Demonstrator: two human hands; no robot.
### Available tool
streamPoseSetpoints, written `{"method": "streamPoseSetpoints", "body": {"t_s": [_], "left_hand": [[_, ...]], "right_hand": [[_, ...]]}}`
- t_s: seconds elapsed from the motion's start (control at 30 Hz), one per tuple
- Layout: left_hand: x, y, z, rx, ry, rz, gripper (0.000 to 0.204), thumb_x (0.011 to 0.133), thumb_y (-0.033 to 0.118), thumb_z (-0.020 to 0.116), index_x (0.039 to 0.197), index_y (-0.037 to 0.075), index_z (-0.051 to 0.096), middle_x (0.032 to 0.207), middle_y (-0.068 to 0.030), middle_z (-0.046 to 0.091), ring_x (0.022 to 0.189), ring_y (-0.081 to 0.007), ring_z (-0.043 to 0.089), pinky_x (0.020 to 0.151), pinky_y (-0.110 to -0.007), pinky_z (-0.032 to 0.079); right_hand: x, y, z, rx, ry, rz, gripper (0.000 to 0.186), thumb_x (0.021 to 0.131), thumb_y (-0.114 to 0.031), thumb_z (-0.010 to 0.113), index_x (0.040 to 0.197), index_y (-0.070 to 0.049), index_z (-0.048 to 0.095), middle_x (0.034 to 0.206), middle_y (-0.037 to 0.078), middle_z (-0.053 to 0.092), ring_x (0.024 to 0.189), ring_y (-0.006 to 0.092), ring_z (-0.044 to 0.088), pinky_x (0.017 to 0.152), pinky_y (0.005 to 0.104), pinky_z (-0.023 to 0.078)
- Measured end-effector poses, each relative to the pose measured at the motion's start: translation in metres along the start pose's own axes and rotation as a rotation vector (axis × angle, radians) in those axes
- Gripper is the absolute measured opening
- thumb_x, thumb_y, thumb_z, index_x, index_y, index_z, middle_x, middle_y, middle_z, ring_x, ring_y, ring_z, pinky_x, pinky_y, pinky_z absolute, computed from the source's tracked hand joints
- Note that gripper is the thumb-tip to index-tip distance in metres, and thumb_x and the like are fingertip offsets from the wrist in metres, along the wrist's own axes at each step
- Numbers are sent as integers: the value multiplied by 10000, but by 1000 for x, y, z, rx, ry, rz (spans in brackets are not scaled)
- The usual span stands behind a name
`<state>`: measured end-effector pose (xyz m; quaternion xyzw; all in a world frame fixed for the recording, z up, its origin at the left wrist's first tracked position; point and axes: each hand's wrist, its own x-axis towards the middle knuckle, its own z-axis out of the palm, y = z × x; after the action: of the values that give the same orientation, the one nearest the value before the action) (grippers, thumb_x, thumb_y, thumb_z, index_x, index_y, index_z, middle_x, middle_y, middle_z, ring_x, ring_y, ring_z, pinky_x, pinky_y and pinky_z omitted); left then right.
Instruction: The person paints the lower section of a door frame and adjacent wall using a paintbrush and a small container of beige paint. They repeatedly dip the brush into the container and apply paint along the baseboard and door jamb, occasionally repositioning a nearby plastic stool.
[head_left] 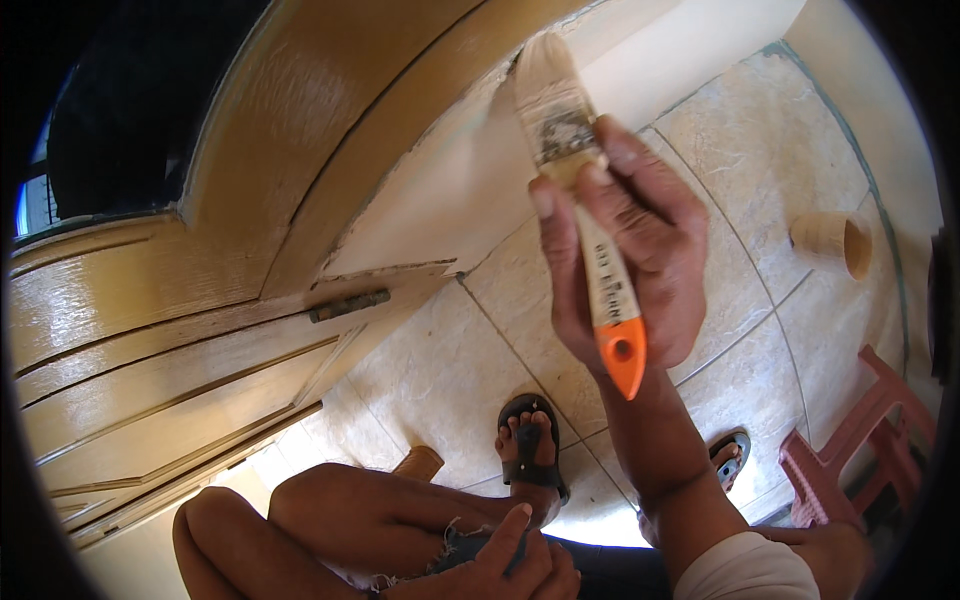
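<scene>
Marbled tiles with dark joints cover the floor (pixel 440 360), bending toward the rim of the view. Glossy brown woodwork (pixel 280 110) fills the left side, a small metal bolt or hinge (pixel 350 305) on its edge; a pale wall strip (pixel 440 170) runs alongside, its border ragged. At right, an open-ended tan cylinder (pixel 830 243) lies on its side near the wall, and a dull red plastic stool (pixel 830 455) stands below it.

The right hand (pixel 635 240) pinches the paintbrush (pixel 605 265) between thumb and fingers, pale bristles upward, overlapping the seam of wood and wall; contact is unclear. The left hand (pixel 520 562) rests loosely bent over frayed denim (pixel 458 550); whether it grips anything, I cannot tell.
</scene>
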<state>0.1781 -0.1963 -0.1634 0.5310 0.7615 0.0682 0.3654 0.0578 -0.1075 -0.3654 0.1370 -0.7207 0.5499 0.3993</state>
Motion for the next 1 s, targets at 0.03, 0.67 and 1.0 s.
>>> {"method": "streamPoseSetpoints", "body": {"t_s": [0.03,0.67,1.0], "left_hand": [[-1,1,0,-4,3,-2,308,937,253,565,1126,38,680,1121,-130,681,1047,-312,637,1045,-583,474],[1,6,5,1,30,-25,298,925,236,574,1117,36,683,1104,-129,680,1021,-302,631,1043,-564,484],[2,4,1,-19,-4,-12,329,941,253,551,1137,30,693,1143,-137,672,1078,-330,621,1046,-595,461]], "right_hand": [[-2,-3,0,37,0,4,330,878,0,797,1150,32,613,1252,233,621,1171,307,689,913,311,629],[26,25,-22,317,6,34,282,846,52,804,1091,91,670,1159,280,703,1110,312,706,963,367,585],[34,48,-28,354,200,31,246,857,66,782,1067,74,655,1160,292,696,1125,344,704,997,404,590]]}}
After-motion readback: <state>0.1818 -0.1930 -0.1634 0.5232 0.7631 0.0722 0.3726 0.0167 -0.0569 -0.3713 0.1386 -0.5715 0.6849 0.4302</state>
